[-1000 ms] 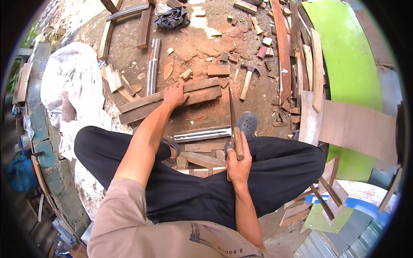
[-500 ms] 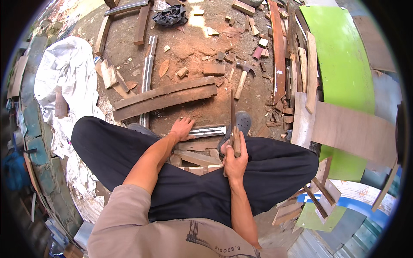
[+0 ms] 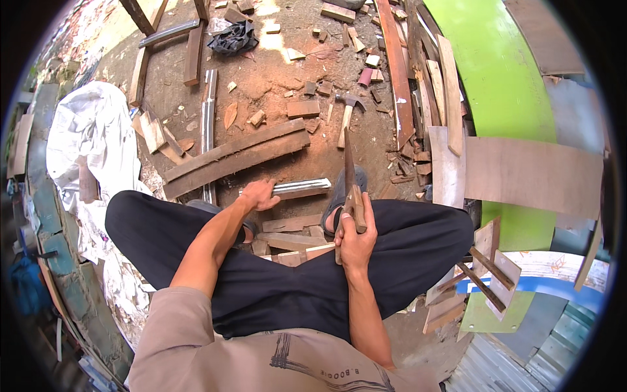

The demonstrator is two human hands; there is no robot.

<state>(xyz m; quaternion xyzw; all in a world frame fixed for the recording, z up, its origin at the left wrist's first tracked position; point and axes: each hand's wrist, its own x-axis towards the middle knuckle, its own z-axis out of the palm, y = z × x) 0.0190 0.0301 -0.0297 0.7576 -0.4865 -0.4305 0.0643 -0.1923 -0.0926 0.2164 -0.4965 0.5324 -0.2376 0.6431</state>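
Here the person sits cross-legged on the bare reddish dirt ground, and the left hand lies with loosely curled fingers on the near end of a short pale moulded wooden strip that rests on the ground at about 12 o'clock from the knees. The right hand is closed round the wooden handle of a long narrow-bladed knife, its blade pointing away toward 12 o'clock, above a grey sandal. To work the strip well, I judge the left hand should pin it firmly and stay out of the blade's line, with cuts directed away from the legs. Two long dark weathered planks lie at 11 o'clock, and a wooden-handled claw hammer just beyond the blade tip.
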